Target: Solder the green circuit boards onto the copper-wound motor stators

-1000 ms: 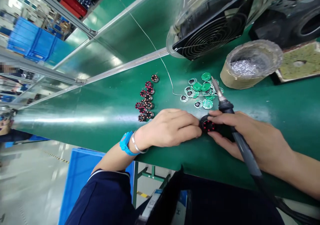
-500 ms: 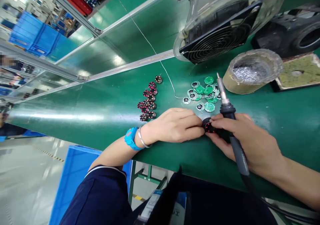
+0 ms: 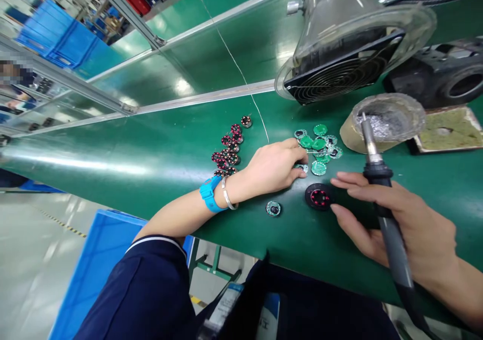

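Observation:
My left hand reaches to the near edge of a pile of round green circuit boards. Its thumb and fingertips close on one small round circuit board, partly hidden by them. A soldering iron lies in my right hand, its tip pointing up and away from me. The thumb and fingers of that hand spread beside a black round holder with a ring of red dots, which stands on the bench. One round piece with a circuit board on top sits alone below my left wrist.
Several small motor stators with reddish windings stand grouped at left. A solder wire hangs down to the boards. Behind are a fume fan, a pot of metal scraps and a sponge tray. The green bench has a near edge.
My hands have parted from the black holder, which now stands on the bench. My left hand moved to the boards; a round piece now lies near it. My right hand drew right with the iron.

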A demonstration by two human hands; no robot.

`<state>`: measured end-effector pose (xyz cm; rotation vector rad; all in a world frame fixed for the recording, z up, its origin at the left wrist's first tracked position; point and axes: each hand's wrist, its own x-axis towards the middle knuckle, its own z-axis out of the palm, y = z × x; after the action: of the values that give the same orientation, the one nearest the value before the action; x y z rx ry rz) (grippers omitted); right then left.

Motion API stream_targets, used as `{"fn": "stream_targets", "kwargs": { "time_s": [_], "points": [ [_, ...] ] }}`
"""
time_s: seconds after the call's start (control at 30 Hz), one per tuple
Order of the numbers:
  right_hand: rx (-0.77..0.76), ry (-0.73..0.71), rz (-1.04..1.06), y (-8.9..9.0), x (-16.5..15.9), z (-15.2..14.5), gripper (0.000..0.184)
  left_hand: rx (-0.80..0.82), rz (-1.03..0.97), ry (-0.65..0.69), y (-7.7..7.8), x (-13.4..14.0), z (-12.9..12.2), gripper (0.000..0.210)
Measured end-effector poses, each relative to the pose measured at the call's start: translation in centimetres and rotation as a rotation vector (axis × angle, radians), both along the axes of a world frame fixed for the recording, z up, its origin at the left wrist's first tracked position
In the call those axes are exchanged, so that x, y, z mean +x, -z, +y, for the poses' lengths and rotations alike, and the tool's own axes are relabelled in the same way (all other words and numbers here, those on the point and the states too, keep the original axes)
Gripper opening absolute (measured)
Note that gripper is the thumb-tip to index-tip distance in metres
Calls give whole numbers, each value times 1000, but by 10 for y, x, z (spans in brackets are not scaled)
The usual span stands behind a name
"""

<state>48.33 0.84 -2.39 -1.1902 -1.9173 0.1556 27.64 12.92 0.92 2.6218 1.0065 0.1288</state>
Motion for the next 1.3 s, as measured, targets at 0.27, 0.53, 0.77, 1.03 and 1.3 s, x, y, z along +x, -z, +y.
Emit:
{"fn": "stream_targets", "kwargs": {
  "time_s": [0.27,0.53,0.77,1.03,1.3],
  "points": [
    [18,92,-75,-23,-11,10,27,-589,-578,-271,-22,6,-24,29],
    [-1,89,-55,-38,-11,9,21,-786,-662,-213,-26,20,-41,43],
    [-192,146,-12,-31,9,6,25,-331,-392,158,-16,-2,-27,40],
    [-190,-60,62,-12,5,6,42,-195,-342,77,14,4,-44,37],
    [-284,-209,106,-6,1,11,39,-134,-325,7,13,-5,-55,43]
  ]
}}
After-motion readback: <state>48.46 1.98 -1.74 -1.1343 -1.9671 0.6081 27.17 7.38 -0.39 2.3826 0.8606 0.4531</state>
